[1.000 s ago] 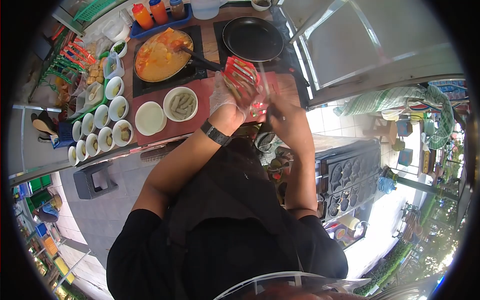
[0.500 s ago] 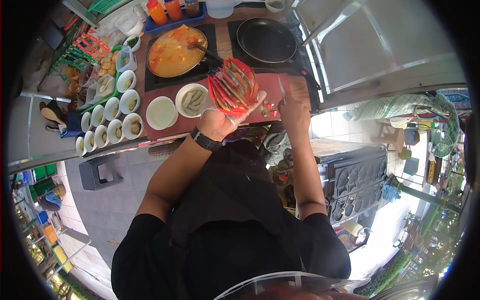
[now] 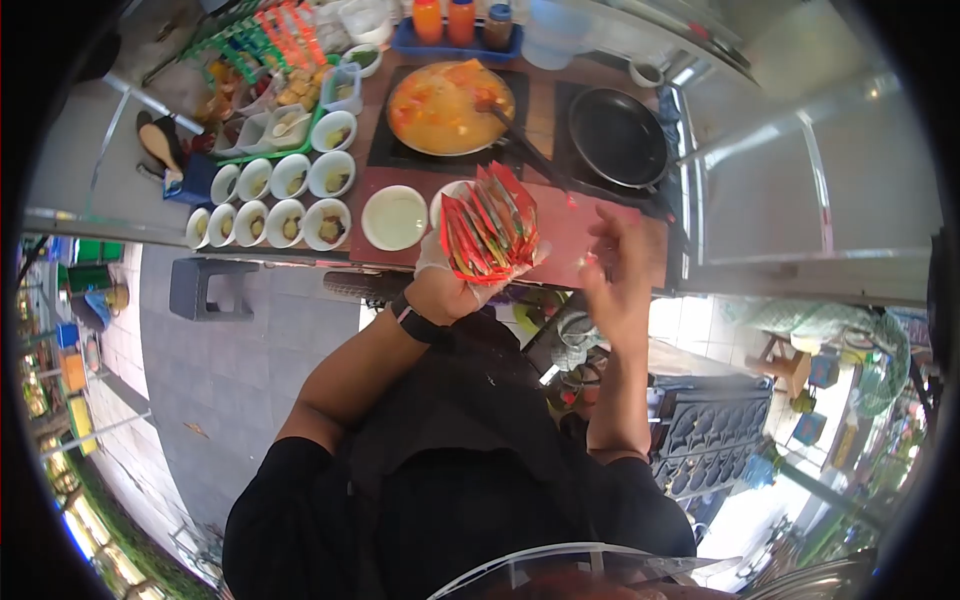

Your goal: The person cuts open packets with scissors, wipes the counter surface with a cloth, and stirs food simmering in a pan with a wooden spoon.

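In my left hand (image 3: pixel 447 290), which wears a clear plastic glove, is a fanned bundle of opened red sachets (image 3: pixel 490 225). The fingers are closed round the bundle's lower end, and the torn tops point up and away. My right hand (image 3: pixel 622 270) is over the right part of the red board (image 3: pixel 560 205), blurred, with thumb and fingers apart and nothing seen between them. Small red scraps (image 3: pixel 588 260) lie by its thumb. Behind the sachets, a white bowl (image 3: pixel 437 205) is partly hidden. A white bowl of pale liquid (image 3: pixel 395 218) stands to the left.
A pan of orange soup (image 3: pixel 450 110) with a dark-handled spoon (image 3: pixel 525 145) is beyond the board. A black frying pan (image 3: pixel 620 137) stands right of it. Several white cups (image 3: pixel 330 222) are in rows at left. Sauce bottles (image 3: pixel 461 20) stand in a blue tray (image 3: pixel 405 40).
My right hand has let go of the silvery blade-like tool it held and opened. The view has shifted, so the counter appears further right. My left hand still holds the sachets.
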Motion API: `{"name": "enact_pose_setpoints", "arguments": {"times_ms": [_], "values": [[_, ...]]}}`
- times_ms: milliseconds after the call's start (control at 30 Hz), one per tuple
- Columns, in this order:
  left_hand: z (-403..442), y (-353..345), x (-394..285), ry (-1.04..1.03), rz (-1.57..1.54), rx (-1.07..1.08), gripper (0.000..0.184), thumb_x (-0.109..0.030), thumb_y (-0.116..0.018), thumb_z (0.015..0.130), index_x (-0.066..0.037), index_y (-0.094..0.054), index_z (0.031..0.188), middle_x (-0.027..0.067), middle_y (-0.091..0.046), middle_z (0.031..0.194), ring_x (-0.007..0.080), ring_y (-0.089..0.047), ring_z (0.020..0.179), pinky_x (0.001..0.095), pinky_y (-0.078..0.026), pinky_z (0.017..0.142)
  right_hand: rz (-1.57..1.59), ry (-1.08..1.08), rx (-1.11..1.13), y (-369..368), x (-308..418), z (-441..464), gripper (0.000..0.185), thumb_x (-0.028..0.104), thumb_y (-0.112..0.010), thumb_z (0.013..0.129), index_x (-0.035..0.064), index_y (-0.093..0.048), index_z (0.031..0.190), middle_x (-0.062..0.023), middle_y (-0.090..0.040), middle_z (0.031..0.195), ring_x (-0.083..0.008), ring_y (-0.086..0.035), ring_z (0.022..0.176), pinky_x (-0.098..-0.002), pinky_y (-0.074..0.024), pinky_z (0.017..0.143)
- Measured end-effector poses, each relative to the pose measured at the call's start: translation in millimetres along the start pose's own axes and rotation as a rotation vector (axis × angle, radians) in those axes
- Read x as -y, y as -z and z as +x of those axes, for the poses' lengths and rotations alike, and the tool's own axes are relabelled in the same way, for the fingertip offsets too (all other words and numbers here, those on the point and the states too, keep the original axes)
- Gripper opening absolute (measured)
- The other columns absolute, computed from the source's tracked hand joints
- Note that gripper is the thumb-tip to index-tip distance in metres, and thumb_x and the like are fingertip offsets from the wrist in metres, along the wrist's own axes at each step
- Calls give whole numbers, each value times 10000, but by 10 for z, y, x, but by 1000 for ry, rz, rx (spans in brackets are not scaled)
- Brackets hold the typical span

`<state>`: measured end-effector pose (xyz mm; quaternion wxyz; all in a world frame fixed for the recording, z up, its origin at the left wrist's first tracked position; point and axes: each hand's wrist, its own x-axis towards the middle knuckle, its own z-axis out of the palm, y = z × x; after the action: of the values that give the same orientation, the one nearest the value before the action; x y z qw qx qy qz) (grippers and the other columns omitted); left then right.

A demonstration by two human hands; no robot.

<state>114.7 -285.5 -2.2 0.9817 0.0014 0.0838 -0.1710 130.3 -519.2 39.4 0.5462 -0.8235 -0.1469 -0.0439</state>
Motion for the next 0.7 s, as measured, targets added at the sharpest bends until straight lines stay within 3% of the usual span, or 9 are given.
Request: {"name": "enact_pose_setpoints", "arguments": {"times_ms": [100, 167, 267, 333, 400, 533, 600, 667, 700], "values": [[-179, -197, -182, -91, 151, -49, 580, -554, -426, 1092, -100, -556, 1429, 132, -686, 1334, 335, -692, 1188, 564, -541, 1056, 136, 269, 189, -585, 534, 108, 1209, 507, -945, 709, 6, -319, 1615, -217, -564, 1297, -364, -582, 1114, -454, -502, 949], [-308, -207, -374, -204, 277, -262, 661, -605, -417, 1087, -55, -555, 1427, 137, -702, 1304, 309, -725, 1115, 456, -602, 969, -233, 278, 229, -1036, 811, 151, 1314, 432, -966, 690, -24, -185, 1643, -257, -513, 1386, -427, -517, 1253, -500, -440, 1064], [-495, -69, -839, -286, 376, -334, 615, -586, -404, 1101, -59, -574, 1367, 108, -709, 1249, 266, -727, 1089, 437, -625, 931, -148, 167, 260, -1690, 901, 279, 1336, 393, -976, 665, -45, -171, 1637, -274, -499, 1414, -458, -468, 1330, -532, -387, 1122], [-661, 116, -1193, -315, 302, -217, 557, -553, -405, 1114, -77, -575, 1349, 98, -701, 1241, 250, -726, 1070, 437, -624, 944, -61, 193, 270, -2144, 862, 362, 1272, 365, -959, 698, -43, -196, 1630, -287, -486, 1435, -469, -489, 1326, -527, -401, 1127], [-864, 156, -1529, -333, 238, -272, 505, -490, -401, 1131, -94, -545, 1410, 75, -669, 1333, 202, -696, 1144, 380, -587, 1025, -48, 63, 368, -2505, 976, 444, 1197, 351, -931, 747, -36, -216, 1625, -285, -490, 1440, -455, -514, 1328, -502, -429, 1120], [-1171, 255, -2156, -454, 231, -352, 479, -451, -387, 1145, -84, -533, 1416, 79, -662, 1333, 228, -674, 1197, 406, -588, 1023, -100, 109, 451, -3241, 1180, 653, 1005, 239, -871, 793, -31, -300, 1575, -269, -494, 1477, -424, -517, 1372, -478, -440, 1134], [-1302, 310, -2542, -419, 281, -364, 498, -478, -387, 1140, -93, -536, 1419, 74, -657, 1343, 224, -667, 1208, 404, -579, 1017, -79, 116, 434, -3607, 1295, 777, 885, 181, -833, 798, -19, -360, 1518, -269, -543, 1437, -410, -589, 1304, -457, -478, 1105], [-1391, 240, -2899, -482, 393, -310, 539, -527, -375, 1131, -118, -529, 1445, 71, -637, 1380, 224, -660, 1219, 382, -558, 1022, 145, -107, 435, -3927, 1442, 940, 813, 132, -808, 805, 6, -379, 1483, -246, -600, 1375, -369, -665, 1213, -423, -534, 1032], [-1459, 53, -3053, -465, 446, -272, 529, -521, -367, 1135, -129, -527, 1452, 61, -626, 1394, 213, -656, 1212, 359, -538, 1029, 276, 9, 362, -4169, 1281, 1027, 742, 60, -756, 833, 31, -365, 1463, -192, -642, 1301, -282, -709, 1094, -361, -575, 930]]}}
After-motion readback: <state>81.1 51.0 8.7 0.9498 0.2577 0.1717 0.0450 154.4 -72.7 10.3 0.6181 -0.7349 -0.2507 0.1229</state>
